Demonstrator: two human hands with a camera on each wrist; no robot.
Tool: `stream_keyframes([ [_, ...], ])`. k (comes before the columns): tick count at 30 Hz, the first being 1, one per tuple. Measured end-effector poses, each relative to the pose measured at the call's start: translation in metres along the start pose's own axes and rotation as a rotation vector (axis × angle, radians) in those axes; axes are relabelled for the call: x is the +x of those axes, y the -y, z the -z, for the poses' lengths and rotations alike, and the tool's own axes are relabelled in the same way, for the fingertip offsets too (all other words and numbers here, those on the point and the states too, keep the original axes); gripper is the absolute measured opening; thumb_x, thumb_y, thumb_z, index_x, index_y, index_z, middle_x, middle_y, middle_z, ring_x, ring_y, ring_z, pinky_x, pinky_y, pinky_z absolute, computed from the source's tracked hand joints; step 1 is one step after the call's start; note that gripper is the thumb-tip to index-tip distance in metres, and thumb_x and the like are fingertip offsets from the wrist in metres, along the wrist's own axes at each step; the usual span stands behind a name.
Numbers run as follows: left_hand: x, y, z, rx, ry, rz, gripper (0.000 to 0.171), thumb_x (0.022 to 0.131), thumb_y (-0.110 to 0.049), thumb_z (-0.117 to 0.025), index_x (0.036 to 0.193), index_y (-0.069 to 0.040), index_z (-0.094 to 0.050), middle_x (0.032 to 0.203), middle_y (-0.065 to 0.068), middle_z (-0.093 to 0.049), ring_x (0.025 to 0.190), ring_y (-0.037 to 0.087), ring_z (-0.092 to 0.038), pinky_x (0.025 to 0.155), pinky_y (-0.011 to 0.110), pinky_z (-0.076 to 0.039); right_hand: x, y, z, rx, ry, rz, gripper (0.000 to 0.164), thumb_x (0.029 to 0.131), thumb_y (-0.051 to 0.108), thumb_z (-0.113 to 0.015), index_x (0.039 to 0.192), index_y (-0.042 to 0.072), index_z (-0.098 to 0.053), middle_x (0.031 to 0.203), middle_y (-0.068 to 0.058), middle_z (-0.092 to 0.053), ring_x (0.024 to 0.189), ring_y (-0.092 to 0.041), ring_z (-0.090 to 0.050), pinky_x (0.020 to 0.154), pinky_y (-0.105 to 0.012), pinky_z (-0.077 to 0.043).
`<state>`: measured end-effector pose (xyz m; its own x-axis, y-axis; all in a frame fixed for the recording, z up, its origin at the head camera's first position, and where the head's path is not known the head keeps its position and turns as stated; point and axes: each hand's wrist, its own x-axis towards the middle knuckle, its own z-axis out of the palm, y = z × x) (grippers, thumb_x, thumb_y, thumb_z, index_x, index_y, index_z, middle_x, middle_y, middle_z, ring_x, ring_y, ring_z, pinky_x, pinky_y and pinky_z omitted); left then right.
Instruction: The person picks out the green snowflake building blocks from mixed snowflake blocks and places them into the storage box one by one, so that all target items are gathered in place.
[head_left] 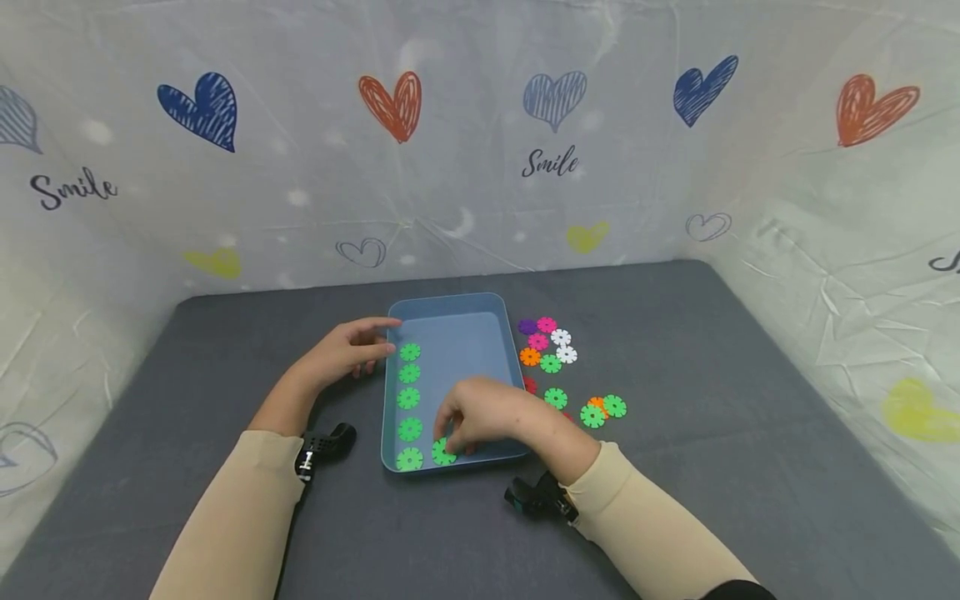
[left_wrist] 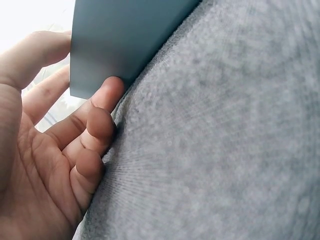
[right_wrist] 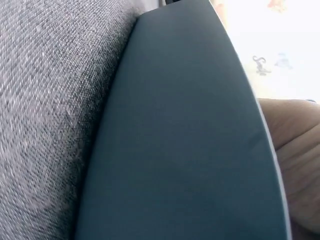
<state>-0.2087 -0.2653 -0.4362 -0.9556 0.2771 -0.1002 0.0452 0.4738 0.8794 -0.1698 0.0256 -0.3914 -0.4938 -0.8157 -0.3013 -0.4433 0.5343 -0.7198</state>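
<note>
A shallow blue tray [head_left: 459, 342] lies on the grey cloth. Down its left side runs a column of several flat green notched discs [head_left: 409, 399], spaced apart. My right hand [head_left: 486, 410] reaches into the tray's near part and pinches another green notched disc [head_left: 439, 455] beside the lowest one. At the left wall, my left hand [head_left: 341, 353] grips the tray, with thumb and forefinger over the rim and other fingers against the outside. The tray's outer wall [right_wrist: 175, 130] hides most of the right hand in the right wrist view.
Right of the tray lie loose notched discs: purple [head_left: 528, 327], pink [head_left: 547, 325], white [head_left: 566, 355], orange [head_left: 529, 357] and green [head_left: 556, 397]. A red disc [head_left: 530, 385] is partly hidden by the tray and right arm. A printed curtain [head_left: 465, 192] hangs behind the table.
</note>
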Motion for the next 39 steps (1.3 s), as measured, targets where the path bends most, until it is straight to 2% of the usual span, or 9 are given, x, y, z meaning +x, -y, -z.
stream_keyframes([
  [5, 0.001, -0.001, -0.001, 0.005, -0.005, 0.008, 0.055, 0.1, -0.028, -0.071, 0.15, -0.014, -0.054, 0.101, 0.014, -0.064, 0.072, 0.027, -0.056, 0.059, 0.037, -0.046, -0.006, -0.001, 0.012, -0.011, -0.028, -0.011, 0.006, 0.09, 0.013, -0.081, 0.097, 0.013, -0.08, 0.068, 0.003, -0.069, 0.059, -0.013, -0.065, 0.058, -0.025, -0.047],
  [13, 0.0, -0.001, -0.001, 0.014, -0.009, -0.007, 0.055, 0.1, -0.026, -0.071, 0.15, -0.013, -0.053, 0.101, 0.015, -0.064, 0.071, 0.027, -0.056, 0.059, 0.036, -0.045, -0.034, -0.024, 0.064, 0.051, -0.261, -0.106, 0.022, 0.099, 0.025, -0.072, 0.115, 0.012, -0.076, 0.077, -0.008, -0.069, 0.07, -0.025, -0.067, 0.06, -0.033, -0.048],
  [18, 0.0, 0.0, -0.001, 0.025, -0.004, -0.001, 0.054, 0.1, -0.029, -0.071, 0.149, -0.014, -0.054, 0.101, 0.016, -0.064, 0.071, 0.026, -0.056, 0.059, 0.036, -0.046, -0.048, -0.05, 0.084, 0.086, -0.33, -0.196, 0.026, 0.102, 0.023, -0.067, 0.121, 0.008, -0.074, 0.081, -0.011, -0.065, 0.067, -0.022, -0.058, 0.065, -0.035, -0.047],
  [23, 0.001, 0.0, -0.001, 0.035, -0.009, -0.006, 0.054, 0.1, -0.031, -0.071, 0.148, -0.015, -0.055, 0.1, 0.015, -0.064, 0.072, 0.027, -0.056, 0.06, 0.036, -0.047, -0.052, -0.073, 0.09, 0.028, -0.329, -0.312, 0.022, 0.097, 0.014, -0.071, 0.117, 0.004, -0.072, 0.082, -0.009, -0.062, 0.063, -0.017, -0.05, 0.068, -0.035, -0.046],
  [25, 0.0, 0.001, -0.001, 0.04, -0.013, -0.01, 0.054, 0.1, -0.031, -0.071, 0.148, -0.014, -0.055, 0.099, 0.014, -0.064, 0.072, 0.027, -0.057, 0.06, 0.036, -0.047, -0.051, -0.079, 0.09, -0.033, -0.341, -0.36, 0.023, 0.093, 0.012, -0.076, 0.114, 0.003, -0.072, 0.083, -0.007, -0.062, 0.067, -0.019, -0.052, 0.07, -0.036, -0.047],
  [28, 0.0, 0.002, 0.0, 0.039, -0.017, -0.014, 0.054, 0.099, -0.031, -0.071, 0.148, -0.013, -0.055, 0.098, 0.014, -0.064, 0.072, 0.027, -0.057, 0.06, 0.036, -0.047, -0.05, -0.084, 0.088, -0.115, -0.356, -0.444, 0.026, 0.088, 0.012, -0.081, 0.11, 0.003, -0.072, 0.098, -0.009, -0.066, 0.081, -0.024, -0.056, 0.078, -0.041, -0.049],
  [31, -0.001, 0.001, -0.001, 0.039, -0.02, -0.014, 0.054, 0.1, -0.03, -0.071, 0.148, -0.013, -0.055, 0.097, 0.013, -0.064, 0.072, 0.027, -0.057, 0.059, 0.036, -0.047, -0.049, -0.088, 0.087, -0.134, -0.357, -0.509, 0.027, 0.086, 0.014, -0.083, 0.108, 0.004, -0.07, 0.107, -0.011, -0.067, 0.088, -0.027, -0.058, 0.081, -0.044, -0.05],
  [35, 0.0, 0.0, -0.001, 0.03, -0.015, -0.014, 0.054, 0.099, -0.03, -0.071, 0.148, -0.013, -0.055, 0.098, 0.014, -0.064, 0.071, 0.027, -0.057, 0.059, 0.036, -0.046, -0.048, -0.093, 0.086, -0.119, -0.374, -0.527, 0.026, 0.087, 0.015, -0.083, 0.106, 0.004, -0.069, 0.107, -0.011, -0.065, 0.088, -0.028, -0.057, 0.08, -0.043, -0.049],
  [39, 0.0, 0.0, -0.001, 0.03, -0.014, -0.008, 0.054, 0.099, -0.03, -0.072, 0.148, -0.014, -0.055, 0.099, 0.013, -0.064, 0.071, 0.027, -0.056, 0.059, 0.036, -0.046, -0.047, -0.097, 0.085, -0.152, -0.373, -0.478, 0.026, 0.087, 0.017, -0.083, 0.105, 0.005, -0.07, 0.104, -0.01, -0.065, 0.087, -0.027, -0.057, 0.079, -0.043, -0.05],
])
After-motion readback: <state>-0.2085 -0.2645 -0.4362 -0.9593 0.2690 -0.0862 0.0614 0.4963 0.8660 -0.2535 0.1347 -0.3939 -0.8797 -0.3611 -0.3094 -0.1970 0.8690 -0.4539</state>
